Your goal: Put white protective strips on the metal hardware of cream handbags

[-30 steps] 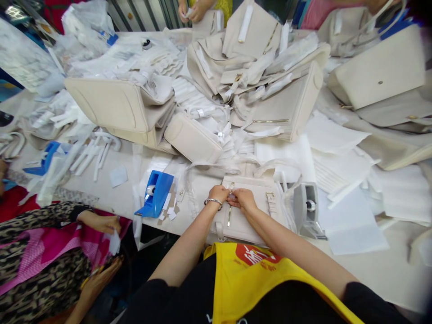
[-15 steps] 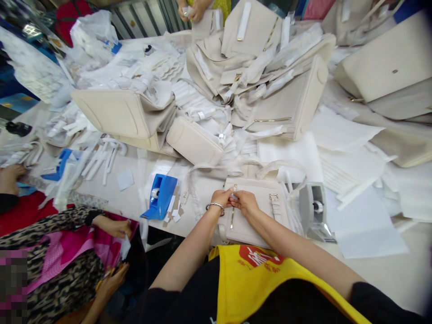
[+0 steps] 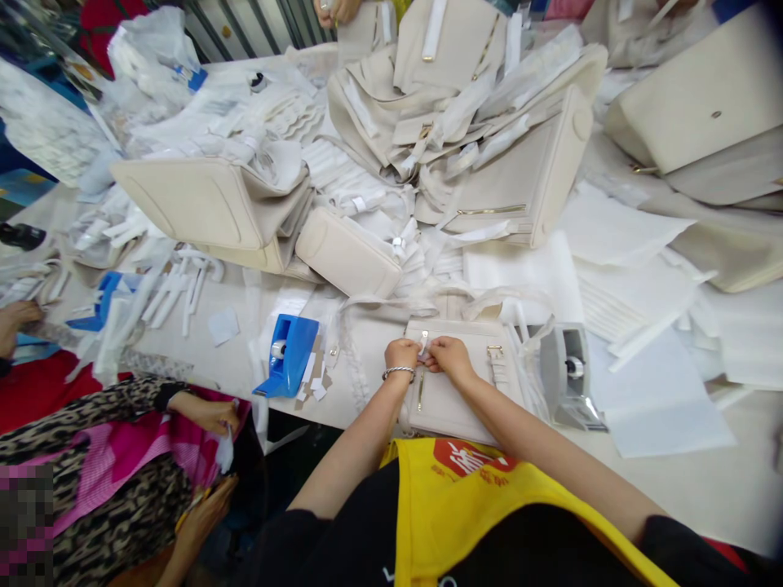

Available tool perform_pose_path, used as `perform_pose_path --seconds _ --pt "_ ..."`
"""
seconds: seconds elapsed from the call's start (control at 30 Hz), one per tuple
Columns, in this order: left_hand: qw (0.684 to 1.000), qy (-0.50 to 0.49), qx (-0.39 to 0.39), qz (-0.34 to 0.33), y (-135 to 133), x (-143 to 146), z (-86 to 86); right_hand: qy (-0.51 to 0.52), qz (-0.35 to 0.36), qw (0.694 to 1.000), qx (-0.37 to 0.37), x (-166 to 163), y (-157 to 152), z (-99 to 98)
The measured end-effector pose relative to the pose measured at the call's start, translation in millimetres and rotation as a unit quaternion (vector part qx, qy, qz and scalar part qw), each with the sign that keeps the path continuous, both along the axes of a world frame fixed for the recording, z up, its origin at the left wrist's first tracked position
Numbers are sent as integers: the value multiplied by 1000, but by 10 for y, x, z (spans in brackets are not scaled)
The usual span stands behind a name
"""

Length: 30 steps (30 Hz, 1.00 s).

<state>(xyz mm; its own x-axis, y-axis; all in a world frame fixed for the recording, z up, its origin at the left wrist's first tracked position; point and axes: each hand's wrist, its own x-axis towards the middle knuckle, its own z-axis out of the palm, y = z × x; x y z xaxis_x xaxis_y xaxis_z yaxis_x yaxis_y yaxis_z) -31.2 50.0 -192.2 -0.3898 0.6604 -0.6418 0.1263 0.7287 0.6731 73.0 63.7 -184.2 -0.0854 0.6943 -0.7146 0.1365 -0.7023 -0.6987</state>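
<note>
A cream handbag point(image 3: 458, 408) lies flat before me, with a gold zipper point(image 3: 420, 391) on its face and a buckled strap point(image 3: 497, 367) to the right. Both hands meet over the zipper's upper end. My left hand point(image 3: 400, 355) is closed in a pinch on a small white wrapping piece point(image 3: 423, 342) at the zipper pull. From the right, my right hand point(image 3: 451, 359) has its fingertips closed on the same piece. The fingers partly hide it and the pull.
A blue tape dispenser point(image 3: 292, 355) stands left of the bag, beside small paper scraps point(image 3: 316, 383). Right of it is a grey tape dispenser point(image 3: 563, 375), near white sheets point(image 3: 664, 408). More cream bags point(image 3: 189, 200) and wrapping crowd the back. At left, a co-worker's hands point(image 3: 211, 412) hold something white.
Both hands stay at the zipper pull with small finger movements; more of the white piece shows between them. The view has shifted slightly. The co-worker's white item has turned a little.
</note>
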Motion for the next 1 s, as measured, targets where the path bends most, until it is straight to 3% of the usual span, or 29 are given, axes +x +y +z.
perform_pose_path --seconds 0.27,0.53,0.77,0.9,1.0 --pt "1000 7 18 -13 -25 -12 -58 97 -17 995 -14 -10 51 -39" --pt "999 -24 22 -22 -28 2 -18 87 10 996 -26 -61 98 -65" --pt "999 -34 7 -20 -19 -28 -35 112 32 991 -63 -6 180 72" --pt "999 -48 10 9 -10 -46 -2 31 -45 998 -10 76 83 145" --pt "996 -79 11 31 -7 -61 63 75 -48 993 -76 66 23 149"
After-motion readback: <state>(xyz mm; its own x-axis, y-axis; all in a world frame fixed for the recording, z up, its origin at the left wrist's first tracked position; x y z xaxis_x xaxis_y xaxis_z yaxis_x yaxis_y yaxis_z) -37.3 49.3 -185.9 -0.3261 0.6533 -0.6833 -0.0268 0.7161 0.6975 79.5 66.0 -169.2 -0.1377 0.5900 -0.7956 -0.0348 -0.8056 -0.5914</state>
